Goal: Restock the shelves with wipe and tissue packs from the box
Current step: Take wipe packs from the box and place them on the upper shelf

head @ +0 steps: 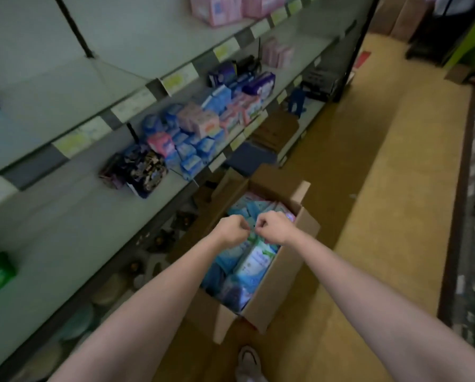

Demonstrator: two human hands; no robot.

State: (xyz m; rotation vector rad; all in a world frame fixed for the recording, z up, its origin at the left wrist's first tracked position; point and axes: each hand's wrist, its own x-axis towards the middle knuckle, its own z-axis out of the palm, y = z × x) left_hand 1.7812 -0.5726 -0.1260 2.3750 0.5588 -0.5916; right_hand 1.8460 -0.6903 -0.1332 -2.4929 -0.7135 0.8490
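The box (274, 274) stands open on the floor below the shelves (98, 172), filled with soft film-wrapped packs (255, 260). Both hands are held above the box. The left hand (232, 230) and right hand (273, 226) are curled into fists; whether a pack edge is pinched cannot be told. The packs are judged light, squashy and slippery. Each should be gripped across its flat sides, not by the seam.

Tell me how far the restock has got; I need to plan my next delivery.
Done: blue and pink packs already fill part of the middle shelf. In hand: nothing clearly; the left hand and right hand hover over the box with fingers curled. Left: the box looks nearly full, and long stretches of shelf are bare.
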